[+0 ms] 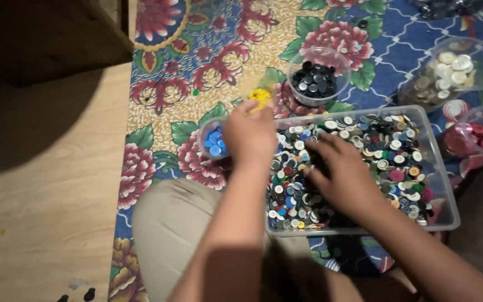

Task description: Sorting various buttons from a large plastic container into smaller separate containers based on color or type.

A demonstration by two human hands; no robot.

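The left hand (249,134) is pinching one blurred yellow button (260,96) at its fingertips, just beyond the long clear tray's (445,215) left end; its facing cannot be told. The right hand (342,173) is lying palm-down, fingers spread, on the tray's mixed buttons (392,151), gripping nothing visible. The tray's long axis runs left-right. Four clear tubs surround it: blue buttons (214,142), black (315,80), white (448,70), red (476,137).

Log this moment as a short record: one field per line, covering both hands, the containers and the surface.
left hand: raised, pinching something small and yellow
right hand: spread on the mixed buttons in the clear tray
blue buttons: in a small cup beside the left hand
black buttons: in a round cup beyond the tray
white buttons: in a bowl at far right
surface: flowered cloth on a wooden floor
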